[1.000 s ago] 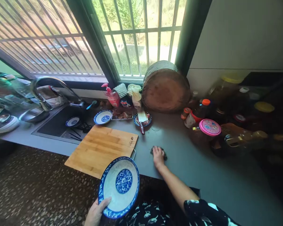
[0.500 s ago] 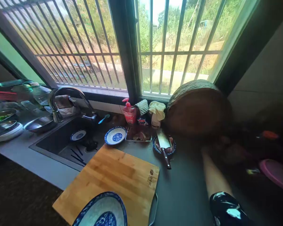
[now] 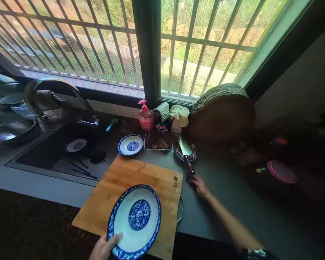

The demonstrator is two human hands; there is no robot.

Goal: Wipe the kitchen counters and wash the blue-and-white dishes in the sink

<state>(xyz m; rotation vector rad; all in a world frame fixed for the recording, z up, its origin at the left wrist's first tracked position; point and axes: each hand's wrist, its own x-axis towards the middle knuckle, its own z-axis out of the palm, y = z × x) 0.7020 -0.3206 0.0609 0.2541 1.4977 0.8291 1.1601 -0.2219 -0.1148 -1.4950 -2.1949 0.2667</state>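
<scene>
My left hand (image 3: 104, 247) grips the edge of a white plate with a blue rim (image 3: 126, 234), thumb on its upper face. The plate is tilted over the near part of a wooden cutting board (image 3: 148, 175). My right hand (image 3: 199, 185) is closed at the butt of the dark handle of a cleaver (image 3: 186, 147); its fingers are partly blurred. The cleaver's blade lies across a small blue-rimmed dish (image 3: 195, 156) with what looks like meat in it. Another blue-and-white plate (image 3: 121, 146) sits at the board's far edge.
At left is the sink (image 3: 51, 157) with a bowl (image 3: 76, 145) and dark sticks inside, under a curved faucet (image 3: 54, 82). By the window stand a pink pump bottle (image 3: 145, 119), a shallow tray (image 3: 158, 142) and a large round basket (image 3: 222, 112). A pink lid (image 3: 281, 172) is at right.
My right hand has moved left from the dark right side to the cleaver's handle. The held plate has risen into view, showing my left hand. The view has tilted down.
</scene>
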